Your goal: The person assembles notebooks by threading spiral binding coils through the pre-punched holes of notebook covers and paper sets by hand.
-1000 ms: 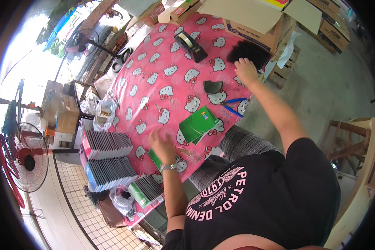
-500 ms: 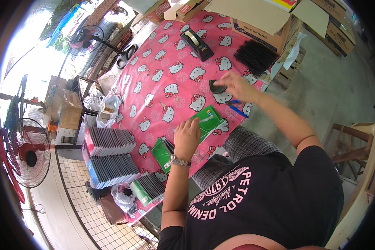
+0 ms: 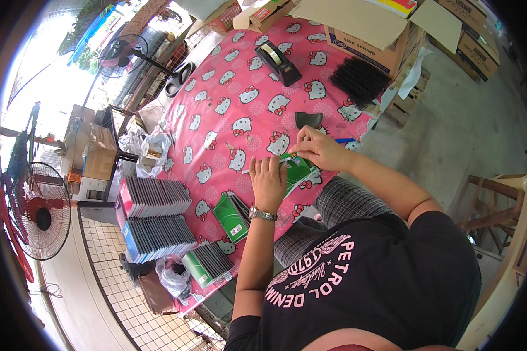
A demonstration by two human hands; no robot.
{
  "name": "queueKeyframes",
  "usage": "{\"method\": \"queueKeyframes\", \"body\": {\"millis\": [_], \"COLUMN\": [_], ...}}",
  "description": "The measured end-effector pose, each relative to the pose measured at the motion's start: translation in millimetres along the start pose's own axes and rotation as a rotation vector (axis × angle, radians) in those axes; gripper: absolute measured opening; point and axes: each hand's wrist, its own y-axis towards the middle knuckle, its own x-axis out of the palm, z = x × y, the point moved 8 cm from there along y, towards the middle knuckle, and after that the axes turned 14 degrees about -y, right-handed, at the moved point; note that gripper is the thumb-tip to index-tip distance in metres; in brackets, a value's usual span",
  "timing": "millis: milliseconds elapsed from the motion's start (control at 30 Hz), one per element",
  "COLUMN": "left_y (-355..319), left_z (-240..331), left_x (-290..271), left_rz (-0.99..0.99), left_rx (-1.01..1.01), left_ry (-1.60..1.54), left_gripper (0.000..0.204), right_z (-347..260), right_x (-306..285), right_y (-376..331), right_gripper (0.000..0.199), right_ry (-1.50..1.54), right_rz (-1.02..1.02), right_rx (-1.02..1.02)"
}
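A green notebook (image 3: 299, 173) lies on the pink table near me. My left hand (image 3: 268, 178) grips its left side, fingers curled over the edge. At the notebook's top edge my right hand (image 3: 321, 149) is closed in a pinch; whatever is between the fingertips is too small to make out. Just beyond that hand sits a dark green curved piece (image 3: 308, 120). A blue-handled tool (image 3: 344, 140) is mostly hidden behind my right hand. Left of my left wrist, more green notebooks (image 3: 231, 217) with black spiral bindings lie partly overlapped.
Notebook stacks stand at the table's left edge: pink (image 3: 155, 196), blue (image 3: 158, 238) and green (image 3: 208, 263). A tape dispenser (image 3: 279, 65), a pile of black spiral coils (image 3: 360, 80) and an open cardboard box (image 3: 363, 50) occupy the far side. Fans stand at the left.
My right hand has come down from the dark green piece to the notebook's top edge. My left hand has shifted slightly right and away from me, uncovering more of the notebooks beside it.
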Motion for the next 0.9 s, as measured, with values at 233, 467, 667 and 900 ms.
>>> {"method": "queueKeyframes", "body": {"millis": [233, 467, 667, 900], "left_y": [-0.9, -0.2, 0.8, -1.9], "left_z": [2.0, 3.4, 9.0, 21.6], "left_x": [1.9, 0.8, 6.8, 11.0], "left_rz": [0.016, 0.032, 0.046, 0.034], "left_rx": [-0.004, -0.011, -0.042, 0.000], "left_ry": [0.014, 0.035, 0.053, 0.042], "left_gripper": [0.020, 0.020, 0.025, 0.026], "right_z": [-4.6, -14.2, -11.8, -14.2], "right_x": [0.1, -5.5, 11.4, 8.2], "right_y": [6.4, 4.5, -4.4, 4.8], "right_gripper": [0.028, 0.035, 0.049, 0.065], "right_ry": [-0.058, -0.171, -0.144, 0.003], "right_rz": [-0.079, -0.133, -0.268, -0.475], "right_rx": [-0.144, -0.212, -0.088, 0.319]}}
